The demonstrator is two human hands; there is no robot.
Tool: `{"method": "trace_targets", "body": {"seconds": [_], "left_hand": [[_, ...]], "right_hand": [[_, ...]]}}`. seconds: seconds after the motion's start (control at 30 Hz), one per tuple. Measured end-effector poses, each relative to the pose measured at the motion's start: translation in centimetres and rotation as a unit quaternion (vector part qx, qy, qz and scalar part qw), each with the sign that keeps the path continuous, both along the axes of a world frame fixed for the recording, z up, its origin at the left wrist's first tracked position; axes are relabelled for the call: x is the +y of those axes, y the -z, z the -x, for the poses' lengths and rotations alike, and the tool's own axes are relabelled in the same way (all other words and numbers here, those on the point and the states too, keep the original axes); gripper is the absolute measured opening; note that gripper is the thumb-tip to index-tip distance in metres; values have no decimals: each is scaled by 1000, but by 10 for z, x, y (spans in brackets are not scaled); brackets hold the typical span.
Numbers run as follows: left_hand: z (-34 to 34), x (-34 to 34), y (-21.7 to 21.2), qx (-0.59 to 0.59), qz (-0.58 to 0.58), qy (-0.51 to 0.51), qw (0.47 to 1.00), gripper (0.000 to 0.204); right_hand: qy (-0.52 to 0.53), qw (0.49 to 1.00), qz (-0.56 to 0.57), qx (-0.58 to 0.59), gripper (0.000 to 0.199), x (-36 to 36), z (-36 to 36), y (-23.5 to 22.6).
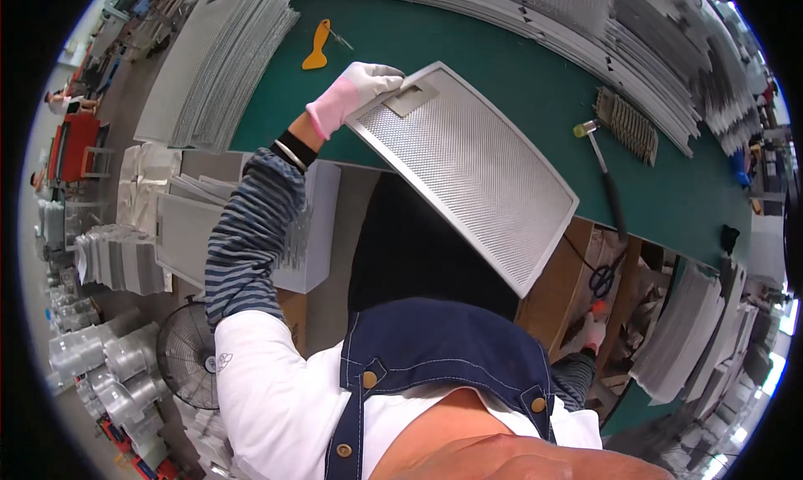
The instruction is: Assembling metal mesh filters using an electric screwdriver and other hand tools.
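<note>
My left hand (351, 94), in a pink and white glove, grips the top corner of a rectangular metal mesh filter panel (464, 171) with a silver frame. The panel is held tilted above the front edge of the green table (502, 70). Low on the right, my right hand (590, 334), also gloved, reaches into a cardboard box (569, 279) under the table edge. It is partly hidden behind my apron, and something small and orange shows just above it. Whether it holds anything is unclear.
On the table lie an orange scraper (318, 45), a mallet (604, 175) with a black handle, and a wire brush (627, 125). Stacks of mesh panels (217, 62) line the left, back and right. Scissors (602, 279) sit by the box. A floor fan (188, 354) stands lower left.
</note>
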State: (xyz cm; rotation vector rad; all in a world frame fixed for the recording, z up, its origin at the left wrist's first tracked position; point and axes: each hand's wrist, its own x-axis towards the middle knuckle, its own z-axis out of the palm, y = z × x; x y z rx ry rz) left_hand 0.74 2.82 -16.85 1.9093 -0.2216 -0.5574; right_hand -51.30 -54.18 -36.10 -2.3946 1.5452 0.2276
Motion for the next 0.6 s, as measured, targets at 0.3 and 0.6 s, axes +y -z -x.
{"method": "trace_targets", "body": {"seconds": [0.3,0.6], "left_hand": [[-86,59,-7,-425,-590,16,687,41],[-144,89,5,-613,-526,213,550,5]], "right_hand": [[-349,855,-44,-380,22,169,-264,-253],[-558,758,-51,-334,32,289,-474,-179]]}}
